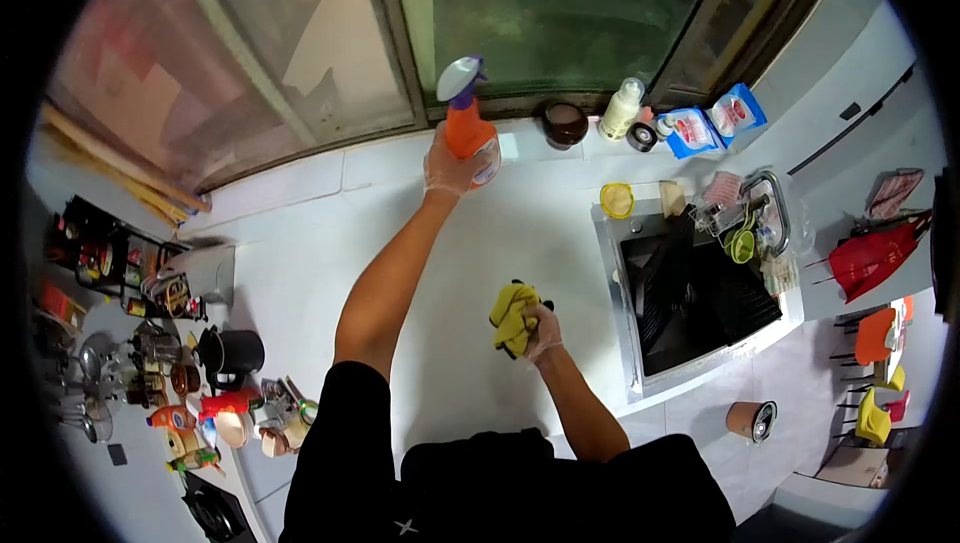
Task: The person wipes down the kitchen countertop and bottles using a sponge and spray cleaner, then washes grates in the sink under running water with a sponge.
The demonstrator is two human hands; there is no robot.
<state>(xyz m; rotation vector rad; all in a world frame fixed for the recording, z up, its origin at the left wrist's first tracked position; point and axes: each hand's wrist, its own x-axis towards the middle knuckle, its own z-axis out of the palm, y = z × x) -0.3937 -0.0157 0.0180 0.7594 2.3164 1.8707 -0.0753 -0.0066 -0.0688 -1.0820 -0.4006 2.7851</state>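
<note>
My left hand (449,168), in a clear glove, is wrapped round an orange spray bottle (466,133) with a purple and white trigger head. It holds the bottle at the back edge of the white counter (450,243), below the window. Lower and to the right, my right hand (544,334), also in a clear glove, grips a crumpled yellow-green cloth (515,318) with dark edges over the counter. The fingertips of my right hand are partly hidden by the cloth.
The sink (690,293) with black mats is at the right, under a faucet (778,208). A brown jar (565,125), a pump bottle (622,109) and blue-white packets (690,132) line the window ledge. A black pot (230,351) stands at the left.
</note>
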